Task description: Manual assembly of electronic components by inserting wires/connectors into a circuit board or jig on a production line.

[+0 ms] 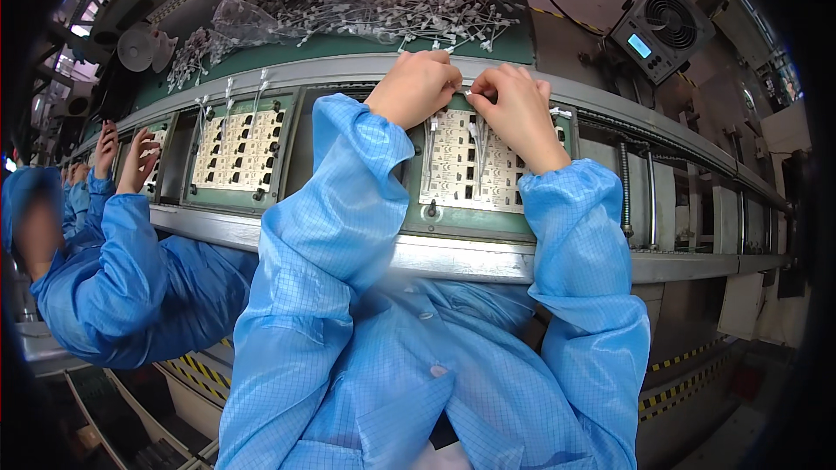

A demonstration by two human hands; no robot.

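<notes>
Right in front of me a cream-white circuit board panel (453,152) with dark parts sits in a green carrier (470,224) on the conveyor line. My left hand (413,89) is closed above the panel's far edge, fingertips pinched; what lies between them is hidden. Close beside it, my right hand (519,117) pinches a small white cable connector (469,94) between thumb and forefinger. Thin white cables (475,132) lie across the panel below my hands. Part of the panel is covered by my right hand and sleeve.
Beyond the rail (340,65) lies a large pile of white-ended cables (366,0) with clear plastic bags. A second panel (237,150) stands to the left, near a co-worker's raised hands (138,161). A grey fan unit (662,30) is at the far right. Conveyor rails run rightward.
</notes>
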